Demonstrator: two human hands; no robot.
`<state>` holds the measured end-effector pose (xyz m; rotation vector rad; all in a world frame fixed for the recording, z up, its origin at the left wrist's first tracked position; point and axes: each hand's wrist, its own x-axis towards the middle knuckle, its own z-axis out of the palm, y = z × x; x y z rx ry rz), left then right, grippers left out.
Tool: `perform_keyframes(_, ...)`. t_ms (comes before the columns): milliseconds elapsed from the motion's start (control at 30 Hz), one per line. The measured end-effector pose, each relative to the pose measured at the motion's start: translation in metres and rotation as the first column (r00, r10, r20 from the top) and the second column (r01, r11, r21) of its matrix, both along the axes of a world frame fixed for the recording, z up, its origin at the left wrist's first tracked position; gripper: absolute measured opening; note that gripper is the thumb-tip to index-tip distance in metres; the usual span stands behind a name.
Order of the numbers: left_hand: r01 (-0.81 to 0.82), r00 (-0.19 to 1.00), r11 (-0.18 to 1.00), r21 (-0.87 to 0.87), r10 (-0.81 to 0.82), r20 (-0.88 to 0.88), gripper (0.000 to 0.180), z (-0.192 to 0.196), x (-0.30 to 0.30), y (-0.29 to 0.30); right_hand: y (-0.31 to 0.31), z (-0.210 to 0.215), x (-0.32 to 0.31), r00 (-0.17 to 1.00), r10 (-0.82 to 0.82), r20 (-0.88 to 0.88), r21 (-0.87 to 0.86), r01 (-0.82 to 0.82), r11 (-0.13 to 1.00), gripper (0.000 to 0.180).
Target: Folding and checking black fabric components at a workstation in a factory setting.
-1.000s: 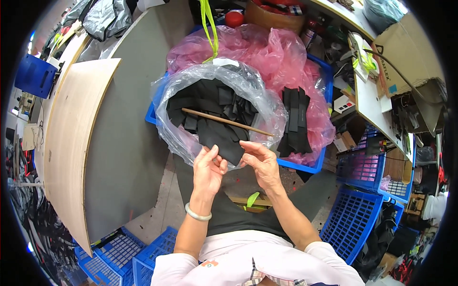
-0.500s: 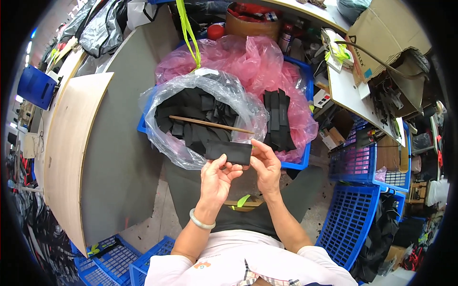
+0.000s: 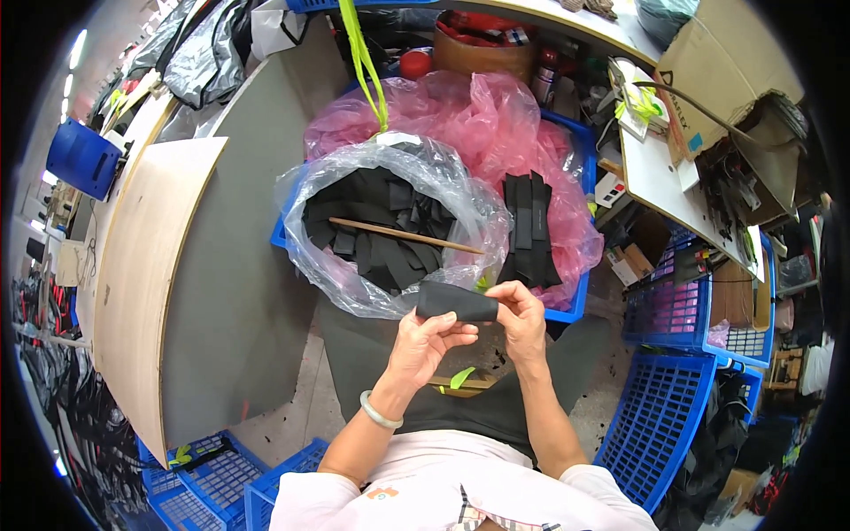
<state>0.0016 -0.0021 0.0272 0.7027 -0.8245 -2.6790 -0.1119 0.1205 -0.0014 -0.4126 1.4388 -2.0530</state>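
Observation:
Between my two hands is a short, flat black fabric piece [image 3: 456, 302], held above my lap. My left hand [image 3: 423, 347] pinches its lower left part, thumb on top and fingers beneath. At its right end, my right hand [image 3: 524, 324] grips it between thumb and fingertips. Just beyond lies a clear plastic bag [image 3: 305, 274], its mouth spread wide around many black fabric pieces [image 3: 381, 252]. A thin wooden stick [image 3: 407, 235] rests across the bag's opening. To the right, a stack of long black strips [image 3: 529, 230] lies on pink plastic.
Pink plastic sheeting [image 3: 496, 115] fills the blue crate [image 3: 580, 296] under the bag. A grey board [image 3: 239, 292] stands on the left. Blue baskets [image 3: 660, 425] are at the right, more at lower left. A yellow-green strap [image 3: 361, 62] hangs over the bag.
Both hands and the black fabric piece have come slightly lower and nearer me. The piece now tilts down to the right. The whole view has shifted a little.

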Motion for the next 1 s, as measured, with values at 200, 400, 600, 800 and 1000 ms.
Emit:
perform_keyframes(200, 0.149, 0.984, 0.984, -0.097, -0.138, 0.115, 0.017, -0.025, 0.006, -0.011, 0.014, 0.008, 0.001, 0.980, 0.162, -0.115, 0.139, -0.146, 0.979, 0.012)
perform_keyframes(400, 0.063, 0.907, 0.403, -0.913, 0.358, 0.221, 0.053, -0.034, 0.001, 0.000, 0.013, 0.014, 0.003, 0.821, 0.039, -0.570, 0.347, 0.197, 0.917, 0.015)
perform_keyframes(600, 0.030, 0.978, 0.449, -0.893, 0.173, 0.120, 0.050, -0.023, -0.018, 0.031, -0.005, 0.028, 0.020, 0.534, -0.013, -0.846, 0.253, 0.421, 0.871, 0.017)
perform_keyframes(800, -0.048, 0.969, 0.648, -0.760, 0.214, 0.122, 0.019, -0.036, -0.021, 0.033, -0.003, 0.026, 0.017, 0.555, 0.068, -0.829, 0.327, 0.382, 0.864, 0.019)
perform_keyframes(1000, -0.019, 0.914, 0.008, -1.000, 0.407, -0.014, 0.007, -0.031, -0.029, 0.036, 0.000, 0.008, 0.020, 0.681, 0.098, -0.726, 0.433, 0.342, 0.834, 0.015)
